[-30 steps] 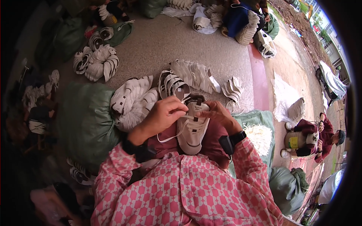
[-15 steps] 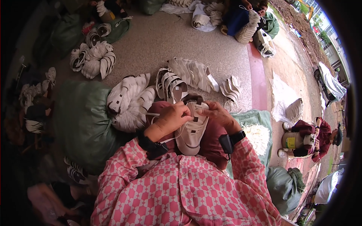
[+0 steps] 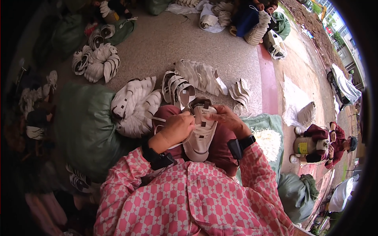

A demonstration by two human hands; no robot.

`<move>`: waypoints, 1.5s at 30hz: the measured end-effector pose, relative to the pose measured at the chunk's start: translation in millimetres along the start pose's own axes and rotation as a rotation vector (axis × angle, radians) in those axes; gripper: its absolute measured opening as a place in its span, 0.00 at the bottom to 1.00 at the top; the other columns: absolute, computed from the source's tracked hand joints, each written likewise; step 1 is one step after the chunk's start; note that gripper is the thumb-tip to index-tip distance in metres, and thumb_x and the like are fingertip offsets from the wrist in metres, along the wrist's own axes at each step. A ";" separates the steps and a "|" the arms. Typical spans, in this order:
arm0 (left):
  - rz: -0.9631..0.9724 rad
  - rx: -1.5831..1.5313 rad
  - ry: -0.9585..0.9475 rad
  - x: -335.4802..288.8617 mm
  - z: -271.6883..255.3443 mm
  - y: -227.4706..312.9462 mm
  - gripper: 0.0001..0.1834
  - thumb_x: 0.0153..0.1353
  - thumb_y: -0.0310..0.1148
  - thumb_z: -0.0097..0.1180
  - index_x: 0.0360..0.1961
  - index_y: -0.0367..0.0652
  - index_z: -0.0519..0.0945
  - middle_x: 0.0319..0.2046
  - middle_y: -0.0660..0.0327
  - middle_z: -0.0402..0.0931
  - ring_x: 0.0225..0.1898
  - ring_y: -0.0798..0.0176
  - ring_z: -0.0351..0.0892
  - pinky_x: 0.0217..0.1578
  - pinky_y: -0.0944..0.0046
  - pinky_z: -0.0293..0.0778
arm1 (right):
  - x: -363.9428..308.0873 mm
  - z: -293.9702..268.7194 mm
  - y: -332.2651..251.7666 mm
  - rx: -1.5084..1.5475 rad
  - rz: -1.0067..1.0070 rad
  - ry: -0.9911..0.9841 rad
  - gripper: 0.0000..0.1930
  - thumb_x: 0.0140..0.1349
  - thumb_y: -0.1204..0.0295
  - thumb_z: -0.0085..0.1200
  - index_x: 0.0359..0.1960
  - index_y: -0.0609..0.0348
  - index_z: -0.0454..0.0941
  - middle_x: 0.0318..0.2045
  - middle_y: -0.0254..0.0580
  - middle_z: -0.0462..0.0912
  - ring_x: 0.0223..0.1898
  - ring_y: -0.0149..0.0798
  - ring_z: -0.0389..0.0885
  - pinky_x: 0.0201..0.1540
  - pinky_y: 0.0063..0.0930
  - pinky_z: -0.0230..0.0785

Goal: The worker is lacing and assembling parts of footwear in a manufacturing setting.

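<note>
Since a sec. ago, my L hand is lower, and the white lace that hung in a loop by the shoe now runs over my L knee.

Sneaker upper sits in my lap b/w the thighs, toe to me, collar away, prob. so my legs brace it and the eyelet rows face up. R hand pinches its R side, thumb flat near the tongue, prob. to steady it. L fingertips are pressed together at the L eyelets, apparently on the lace; exact grip hidden. Slack likely lies L to stay off the eyelets.

Nested uppers on my L, plus a fanned row ahead and a short stack to its R: prob. tucked together to save floor and stay w/in reach.

Containers: bulging green sack on my L, contents hidden; another green sack lower R, same. Green sheet by my R knee holds a heap of loose white laces. Far R, co-worker's tub w/ yellow label; can't see inside.
</note>
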State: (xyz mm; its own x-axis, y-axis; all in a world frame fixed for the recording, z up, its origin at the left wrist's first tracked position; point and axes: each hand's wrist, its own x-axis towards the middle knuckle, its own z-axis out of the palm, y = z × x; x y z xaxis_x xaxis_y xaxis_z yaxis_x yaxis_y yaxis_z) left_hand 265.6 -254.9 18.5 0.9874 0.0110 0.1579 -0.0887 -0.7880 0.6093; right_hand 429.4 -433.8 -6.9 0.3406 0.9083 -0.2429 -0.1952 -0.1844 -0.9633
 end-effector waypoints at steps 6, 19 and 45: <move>0.050 -0.220 0.219 -0.9 -4.6 7.7 0.11 0.59 0.26 0.56 0.44 0.42 0.76 0.29 0.53 0.77 0.32 0.46 0.80 0.31 0.55 0.75 | 1.6 -1.1 1.8 0.035 -0.007 -0.022 0.18 0.63 0.66 0.59 0.51 0.64 0.77 0.42 0.30 0.82 0.43 0.23 0.76 0.48 0.21 0.68; -0.150 -0.547 0.281 0.1 9.1 7.0 0.11 0.65 0.26 0.53 0.46 0.35 0.71 0.28 0.59 0.82 0.27 0.70 0.80 0.30 0.70 0.74 | 2.2 -1.1 2.6 0.070 0.011 -0.041 0.19 0.63 0.66 0.59 0.52 0.63 0.77 0.43 0.30 0.83 0.44 0.23 0.77 0.49 0.22 0.69; 0.132 -0.215 0.349 0.1 26.4 -7.9 0.07 0.55 0.26 0.63 0.35 0.38 0.81 0.28 0.56 0.76 0.30 0.54 0.79 0.30 0.60 0.73 | 2.7 -1.2 0.3 0.041 0.012 -0.026 0.18 0.63 0.66 0.59 0.51 0.63 0.78 0.42 0.30 0.82 0.44 0.24 0.76 0.49 0.22 0.68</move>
State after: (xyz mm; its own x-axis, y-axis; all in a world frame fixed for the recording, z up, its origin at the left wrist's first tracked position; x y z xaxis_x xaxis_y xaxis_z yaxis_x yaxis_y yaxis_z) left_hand 269.9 -264.9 -6.8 0.8657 0.1552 0.4759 -0.2729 -0.6506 0.7087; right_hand 431.4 -431.9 -8.0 0.3143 0.9155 -0.2512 -0.2371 -0.1805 -0.9546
